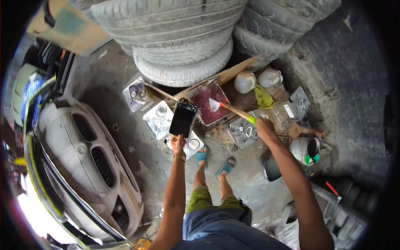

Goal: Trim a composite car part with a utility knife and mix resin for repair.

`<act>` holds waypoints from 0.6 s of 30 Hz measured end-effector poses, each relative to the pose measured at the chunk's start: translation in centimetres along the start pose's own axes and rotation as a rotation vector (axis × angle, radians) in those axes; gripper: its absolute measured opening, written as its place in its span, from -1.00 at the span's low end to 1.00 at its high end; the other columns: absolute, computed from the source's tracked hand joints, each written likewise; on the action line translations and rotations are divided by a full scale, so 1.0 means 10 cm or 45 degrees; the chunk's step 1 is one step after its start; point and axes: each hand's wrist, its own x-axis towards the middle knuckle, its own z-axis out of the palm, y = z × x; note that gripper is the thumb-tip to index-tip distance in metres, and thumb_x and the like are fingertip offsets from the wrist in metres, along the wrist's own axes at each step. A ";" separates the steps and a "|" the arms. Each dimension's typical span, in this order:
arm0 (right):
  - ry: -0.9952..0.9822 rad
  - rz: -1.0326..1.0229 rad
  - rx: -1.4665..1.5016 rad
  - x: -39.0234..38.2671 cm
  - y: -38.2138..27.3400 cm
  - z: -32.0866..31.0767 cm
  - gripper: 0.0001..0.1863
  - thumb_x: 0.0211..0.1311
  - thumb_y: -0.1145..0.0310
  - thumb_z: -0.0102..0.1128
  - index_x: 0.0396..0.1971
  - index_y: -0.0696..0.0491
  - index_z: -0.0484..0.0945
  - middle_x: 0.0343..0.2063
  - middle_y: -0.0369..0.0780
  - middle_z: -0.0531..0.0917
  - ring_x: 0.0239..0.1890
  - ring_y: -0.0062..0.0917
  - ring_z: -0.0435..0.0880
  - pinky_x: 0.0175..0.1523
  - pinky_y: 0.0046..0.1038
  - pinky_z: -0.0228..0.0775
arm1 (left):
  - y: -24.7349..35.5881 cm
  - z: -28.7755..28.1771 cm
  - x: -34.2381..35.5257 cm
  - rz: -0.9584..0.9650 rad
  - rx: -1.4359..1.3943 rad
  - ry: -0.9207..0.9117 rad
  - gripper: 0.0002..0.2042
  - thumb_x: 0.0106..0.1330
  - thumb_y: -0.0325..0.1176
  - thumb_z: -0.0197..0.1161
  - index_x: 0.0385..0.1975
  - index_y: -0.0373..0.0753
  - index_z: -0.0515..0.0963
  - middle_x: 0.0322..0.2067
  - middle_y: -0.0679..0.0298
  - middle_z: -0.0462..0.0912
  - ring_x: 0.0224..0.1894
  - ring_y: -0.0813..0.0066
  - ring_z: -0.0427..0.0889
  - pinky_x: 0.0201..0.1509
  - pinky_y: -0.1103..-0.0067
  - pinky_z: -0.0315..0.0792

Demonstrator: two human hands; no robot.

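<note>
My left hand [178, 143] is closed on the near edge of a flat black rectangular panel [183, 119], its far end ragged and crusted with black. The panel is held over several metal cans, including a silver can [158, 119] with a round opening. My right hand [265, 127] is wrapped round the green end of a long wooden-handled tool [238, 111]. Its head [214, 105] is white and wedge-shaped, with a red collar; I cannot tell its exact kind. That head lies over a dark red square surface [204, 98] with bright metal edges; whether they touch is unclear.
Stacked dusty tyres [183, 62] rise at the far side. A car bumper [89, 154] with a grille lies at the left. Round whitish containers [244, 82], a yellow-green cloth [263, 97] and metal cans [243, 133] sit right of centre. A white bucket [301, 149] stands farther right.
</note>
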 end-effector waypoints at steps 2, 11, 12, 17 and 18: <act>-0.062 0.029 -0.043 0.33 -0.34 0.12 -0.77 0.19 0.38 -0.06 -0.36 0.13 0.59 -0.33 -0.03 0.64 -0.23 -0.17 0.64 -0.15 -0.23 0.50 | 0.07 -0.04 -0.06 -0.029 -0.081 -0.030 -0.83 0.07 -0.42 0.28 -0.43 -0.17 0.40 -0.48 0.38 0.45 -0.55 0.64 0.39 -0.52 0.71 0.34; -0.198 0.191 0.191 0.82 -0.34 0.46 -0.73 0.16 0.30 0.02 -0.26 0.17 0.55 -0.18 0.05 0.58 -0.08 -0.13 0.56 -0.04 -0.19 0.44 | 0.20 -0.21 -0.10 -0.015 0.025 0.059 -0.79 0.09 -0.36 0.30 -0.34 -0.15 0.41 -0.40 0.39 0.50 -0.44 0.61 0.47 -0.39 0.68 0.39; -0.187 0.090 0.193 0.89 -0.17 0.61 -0.70 0.15 0.25 0.05 -0.29 0.19 0.55 -0.26 0.01 0.61 -0.15 -0.17 0.60 -0.11 -0.22 0.45 | 0.20 -0.22 -0.10 -0.014 0.024 0.061 -0.77 0.08 -0.34 0.31 -0.32 -0.14 0.41 -0.39 0.40 0.51 -0.42 0.60 0.48 -0.36 0.68 0.39; -0.464 0.074 1.033 0.99 0.46 0.89 -0.63 0.09 0.19 0.24 -0.37 0.26 0.53 -0.50 -0.24 0.57 -0.47 -0.56 0.51 -0.35 -0.44 0.38 | 0.26 -0.42 -0.12 0.042 0.071 0.113 -0.78 0.07 -0.34 0.31 -0.31 -0.11 0.44 -0.35 0.44 0.54 -0.36 0.63 0.49 -0.25 0.61 0.39; -0.478 0.053 1.081 0.96 0.68 0.87 -0.68 0.13 0.21 0.20 -0.38 0.23 0.55 -0.59 -0.29 0.51 -0.57 -0.61 0.44 -0.46 -0.48 0.29 | 0.27 -0.36 -0.16 0.006 0.141 0.082 -0.75 0.07 -0.33 0.30 -0.28 -0.11 0.43 -0.35 0.45 0.54 -0.35 0.63 0.50 -0.24 0.60 0.39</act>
